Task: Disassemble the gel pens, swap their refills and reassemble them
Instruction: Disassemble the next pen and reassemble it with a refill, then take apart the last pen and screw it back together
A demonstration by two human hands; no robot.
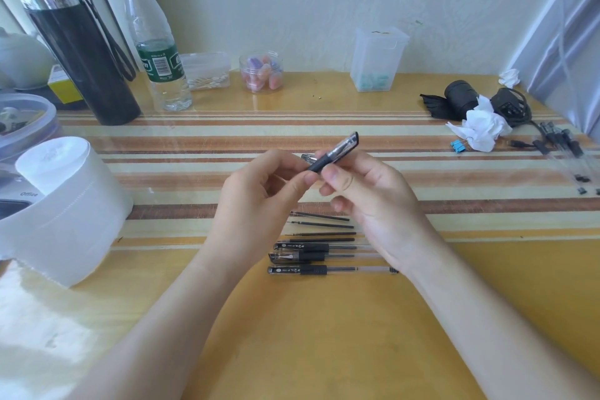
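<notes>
Both hands were raised above the worktop point(357, 318) and met on a single black pen point(337, 151). The left hand point(259, 195) pinched the pen's lower, dark grip end between thumb and curled fingers. The right hand point(370, 201) gripped it just above, thumb on top and fingers curled beneath. The pen tilted up to the right, its capped end point(352, 140) sticking out past the right fingers. A small clear piece point(307, 157) showed just behind the left fingertips; whether it was held or lying on the worktop could not be told.

Below the hands, on the worktop, lay a row of thin loose refills point(321, 225), side by side and roughly parallel. Just nearer the person lay three whole pens point(311, 269) with their caps to the left, partly hidden under the right wrist.

A roll of tissue point(65, 204) stood at the left. A black flask point(78, 55), a water bottle point(156, 49) and a jar point(261, 71) stood along the wall. Crumpled tissue point(480, 130) and a blue clip point(458, 146) lay at the right.
</notes>
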